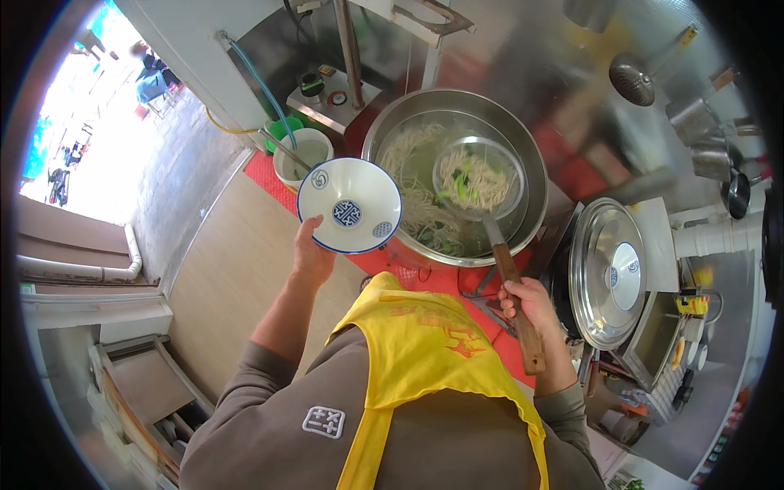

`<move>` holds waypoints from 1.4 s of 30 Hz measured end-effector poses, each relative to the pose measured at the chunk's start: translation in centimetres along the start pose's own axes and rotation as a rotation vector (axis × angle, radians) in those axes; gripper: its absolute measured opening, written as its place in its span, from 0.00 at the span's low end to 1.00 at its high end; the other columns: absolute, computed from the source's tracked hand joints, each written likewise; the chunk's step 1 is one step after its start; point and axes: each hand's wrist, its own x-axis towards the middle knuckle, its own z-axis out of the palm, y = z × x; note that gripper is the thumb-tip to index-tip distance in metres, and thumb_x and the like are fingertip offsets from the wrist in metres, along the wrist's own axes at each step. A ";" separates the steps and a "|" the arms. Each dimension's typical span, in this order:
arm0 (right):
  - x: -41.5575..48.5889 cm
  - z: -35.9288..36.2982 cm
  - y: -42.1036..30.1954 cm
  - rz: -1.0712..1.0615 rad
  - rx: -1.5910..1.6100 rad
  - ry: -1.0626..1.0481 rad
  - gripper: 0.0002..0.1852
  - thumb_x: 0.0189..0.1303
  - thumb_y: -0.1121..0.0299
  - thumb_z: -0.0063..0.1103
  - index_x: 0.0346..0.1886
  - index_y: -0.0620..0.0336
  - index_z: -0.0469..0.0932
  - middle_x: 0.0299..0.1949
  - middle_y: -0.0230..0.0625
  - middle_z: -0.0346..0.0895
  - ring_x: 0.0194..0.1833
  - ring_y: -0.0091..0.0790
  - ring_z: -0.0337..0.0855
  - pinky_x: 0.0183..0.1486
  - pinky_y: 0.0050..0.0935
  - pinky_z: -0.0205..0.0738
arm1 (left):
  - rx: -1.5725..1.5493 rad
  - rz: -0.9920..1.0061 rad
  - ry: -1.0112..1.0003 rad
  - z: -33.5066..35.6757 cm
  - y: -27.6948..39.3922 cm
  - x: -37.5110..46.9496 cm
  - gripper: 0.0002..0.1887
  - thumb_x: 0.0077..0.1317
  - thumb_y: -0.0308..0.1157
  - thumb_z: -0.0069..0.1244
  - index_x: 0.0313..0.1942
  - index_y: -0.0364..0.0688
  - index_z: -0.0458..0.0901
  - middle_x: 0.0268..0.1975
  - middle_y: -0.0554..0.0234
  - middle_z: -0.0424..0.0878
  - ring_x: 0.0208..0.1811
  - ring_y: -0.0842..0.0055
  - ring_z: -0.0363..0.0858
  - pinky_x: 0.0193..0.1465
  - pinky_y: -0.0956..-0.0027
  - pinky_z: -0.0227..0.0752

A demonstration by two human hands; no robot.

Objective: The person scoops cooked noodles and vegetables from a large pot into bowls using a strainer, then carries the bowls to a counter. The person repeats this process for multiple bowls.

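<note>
My left hand (313, 251) grips the rim of a white ceramic bowl (361, 180) with blue patterns, its inside facing up, beside the pot's left edge. In my right hand (528, 302) is the wooden handle of a metal strainer ladle (519, 174). Noodles (490, 187) and green leaves (463, 184) lie in the strainer, over the large steel pot (536, 138). More noodles (422, 217) and some greens float in cloudy liquid in the pot. Whether the strainer's bottom touches the liquid, I cannot tell.
Left of the pot stands a white bucket (280, 165) with a long handle in it and a blue hose above. A steel lid (591, 269) bearing a white bowl (626, 269) is at the right. Utensils, including a perforated ladle (631, 79), hang on the wall.
</note>
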 end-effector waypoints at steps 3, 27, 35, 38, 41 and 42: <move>-0.1 -0.2 1.0 0.006 -0.010 0.020 0.11 0.74 0.68 0.56 0.35 0.65 0.74 0.24 0.35 0.74 0.21 0.28 0.73 0.24 0.27 0.69 | 0.042 -0.034 0.015 0.6 -0.4 0.4 0.27 0.70 0.39 0.49 0.66 0.35 0.70 0.61 0.54 0.83 0.60 0.64 0.83 0.63 0.58 0.77; -12.6 4.8 -6.1 -0.628 -0.817 0.498 0.07 0.75 0.70 0.58 0.43 0.61 0.71 0.21 0.32 0.74 0.21 0.21 0.75 0.22 0.25 0.68 | -0.003 -0.259 -0.313 12.0 -7.2 9.2 0.37 0.74 0.64 0.44 0.71 0.46 0.70 0.69 0.60 0.78 0.70 0.63 0.76 0.72 0.55 0.70; -10.5 4.0 -2.4 -0.576 -0.684 0.390 0.06 0.76 0.71 0.55 0.44 0.64 0.73 0.24 0.31 0.76 0.22 0.22 0.76 0.24 0.24 0.70 | -0.107 -0.279 -0.449 11.1 -6.1 9.0 0.38 0.75 0.63 0.43 0.73 0.44 0.69 0.70 0.56 0.77 0.70 0.61 0.76 0.74 0.53 0.68; -8.8 4.0 -1.9 -0.559 -0.337 0.271 0.06 0.77 0.71 0.53 0.47 0.64 0.71 0.30 0.34 0.78 0.20 0.22 0.73 0.21 0.23 0.69 | -0.114 -0.215 -0.497 10.8 -5.6 8.8 0.36 0.76 0.61 0.42 0.72 0.43 0.69 0.69 0.56 0.78 0.70 0.60 0.76 0.74 0.52 0.69; -6.4 2.8 -2.0 -0.532 -0.243 0.259 0.05 0.77 0.72 0.51 0.48 0.64 0.69 0.32 0.36 0.77 0.19 0.24 0.73 0.20 0.24 0.69 | -0.142 -0.188 -0.494 10.2 -5.2 8.1 0.36 0.76 0.60 0.43 0.72 0.42 0.69 0.70 0.53 0.77 0.70 0.58 0.75 0.75 0.51 0.66; -5.4 2.0 -1.7 -0.516 -0.281 0.302 0.06 0.77 0.71 0.51 0.47 0.64 0.69 0.32 0.37 0.78 0.19 0.25 0.74 0.21 0.25 0.70 | -0.151 -0.193 -0.476 10.0 -4.9 7.6 0.36 0.76 0.60 0.43 0.72 0.41 0.69 0.70 0.53 0.77 0.70 0.58 0.75 0.75 0.51 0.66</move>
